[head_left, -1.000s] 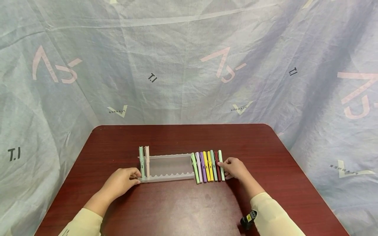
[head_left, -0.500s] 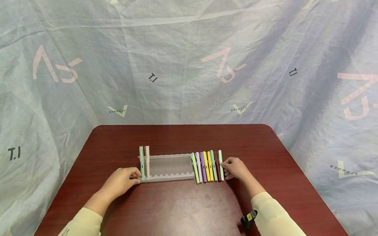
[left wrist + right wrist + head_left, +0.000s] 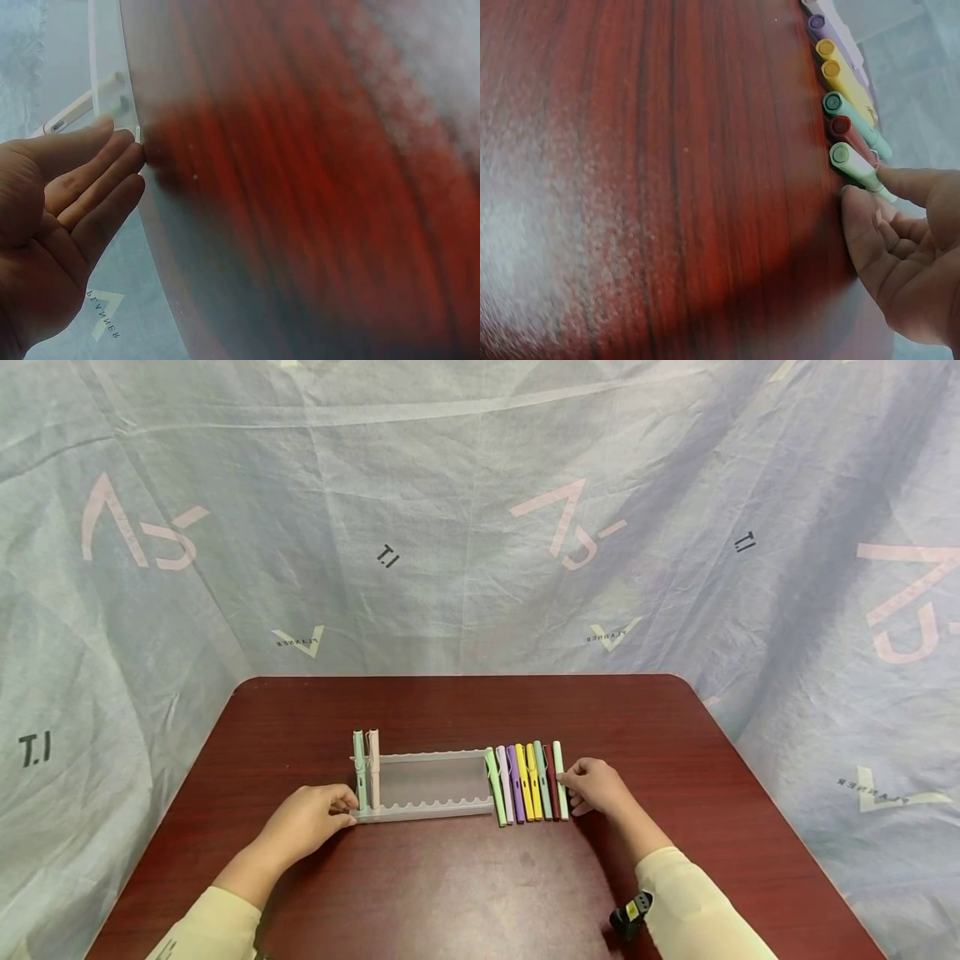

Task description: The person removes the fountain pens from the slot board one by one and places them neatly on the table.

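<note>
Your right hand (image 3: 596, 785) pinches the slim, very pale green plastic pen (image 3: 559, 758) between its fingers, with one fingertip on each side of the barrel. This pen lies on the glossy reddish-brown wood-grain counter (image 3: 435, 885), at your far right of a row of eight. It is smooth and straight, with a round, flat near end. Its long axis runs away from you, the far end leaning slightly left.

Beside it, going left, lie a dark red pen (image 3: 553, 793), a muted teal pen (image 3: 543, 783), two bright yellow pens (image 3: 533, 785), a purple pen (image 3: 516, 787), a lilac pen (image 3: 506, 787) and a lime-green pen (image 3: 496, 789), roughly parallel; several show wire-like clips toward their far ends.

The fingers of your left hand (image 3: 307, 817) clasp the near left corner of the translucent plastic rack (image 3: 431, 812), thumb against the other fingers. The rack is a long rectangle, lying left to right, with scalloped rails along both long sides. At its left end a mint-green pen (image 3: 362, 777) and a pale pink pen (image 3: 375, 772) sit across the rails, pointing away from you.
</note>
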